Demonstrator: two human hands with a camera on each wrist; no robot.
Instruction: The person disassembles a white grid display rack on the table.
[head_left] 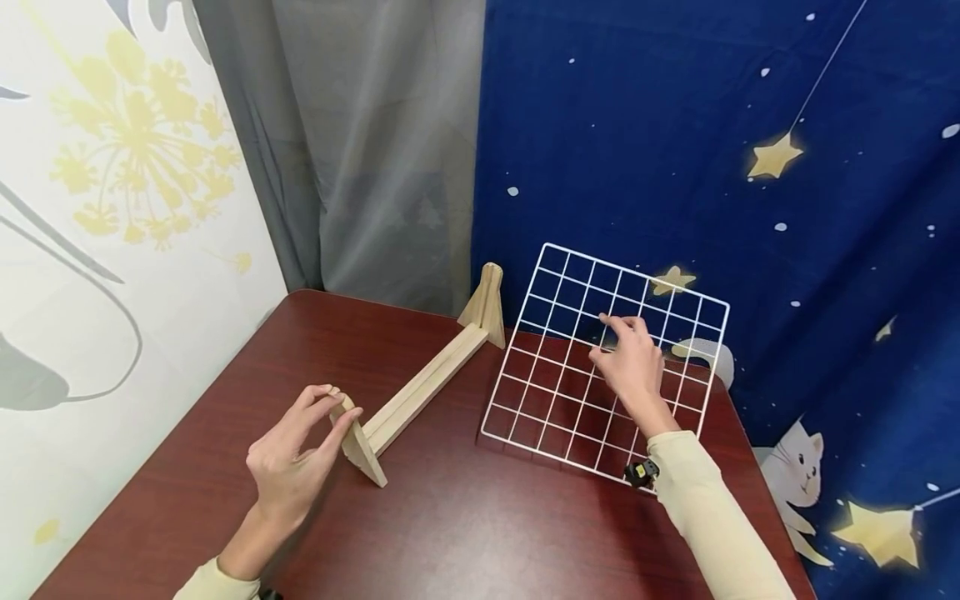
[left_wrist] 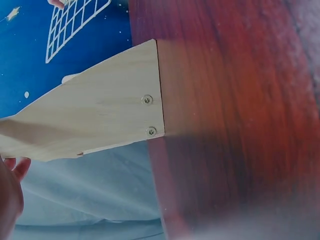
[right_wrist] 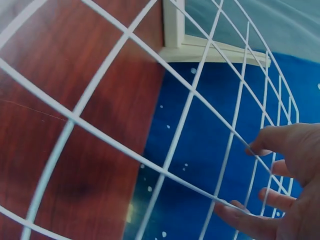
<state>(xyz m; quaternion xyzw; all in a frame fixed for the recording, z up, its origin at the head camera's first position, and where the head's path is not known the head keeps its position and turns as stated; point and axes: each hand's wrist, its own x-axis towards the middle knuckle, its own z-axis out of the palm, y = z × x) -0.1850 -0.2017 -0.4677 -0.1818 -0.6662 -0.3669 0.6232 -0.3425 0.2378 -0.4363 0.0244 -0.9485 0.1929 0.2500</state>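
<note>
A wooden stand [head_left: 427, 385] lies along the left part of the table, with a long crossbar between two tapered end panels. My left hand [head_left: 288, 467] pinches the top of its near end panel [head_left: 363, 454] between thumb and fingers. Two screw heads [left_wrist: 146, 100] show low on that panel in the left wrist view. A white wire grid panel [head_left: 513, 338] is tilted up over the table's right side. My right hand [head_left: 636, 364] holds it by the inner wires, and the right wrist view shows fingers [right_wrist: 231, 212] curled at the wires.
The reddish-brown table [head_left: 465, 517] has its far edge close to a grey curtain [head_left: 390, 150] and a blue star-patterned curtain [head_left: 660, 125]. A white patterned wall covering [head_left: 142, 308] borders the left side. The stand's far end panel [head_left: 483, 308] is near the grid's left edge.
</note>
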